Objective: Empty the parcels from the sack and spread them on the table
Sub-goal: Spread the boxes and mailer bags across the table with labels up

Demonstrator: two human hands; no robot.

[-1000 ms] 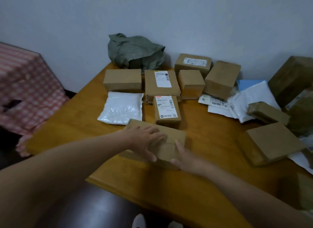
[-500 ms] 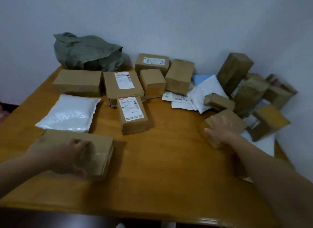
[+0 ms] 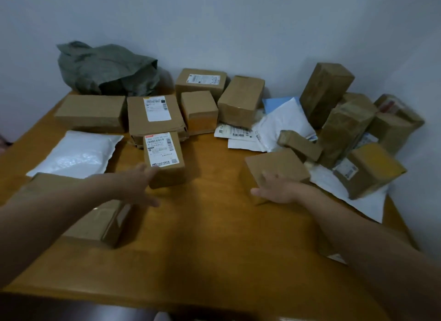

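**A:** Where is the sack lying?

**B:** The sack (image 3: 107, 68) is slumping at the far left corner of the counter (image 3: 210, 237), against the wall. It is grey-green, crumpled and looking limp.

**A:** And how are the parcels looking?

**B:** They are mostly brown cardboard wrapped in tape. A plain long box (image 3: 91, 113) is sitting just in front of the sack, with a flat labelled box (image 3: 155, 115) beside it. A small cube box (image 3: 199, 110) is standing to the right of that. A white padded bag (image 3: 76, 153) is lying nearer the left edge. On the right, white mailers (image 3: 284, 125) are lying under a tumbled heap, with a tall box (image 3: 325, 94) leaning at the back and a yellow-taped box (image 3: 372, 170) tilting at the front.

**A:** What is the left grip doing?

**B:** The left grip (image 3: 138, 187) is reaching out with its fingers spread and holding nothing. Its fingertips are crossing the near corner of a small labelled box (image 3: 164, 158), but I cannot tell whether they are touching it. The forearm is passing over a near box (image 3: 107, 220).

**A:** And the right?

**B:** The right grip (image 3: 276, 189) is clasping the near edge of a flat brown box (image 3: 279, 164). Its fingers are lying on top and its thumb is pressing against the near side. That box is sitting between the heap and the bare middle of the counter.
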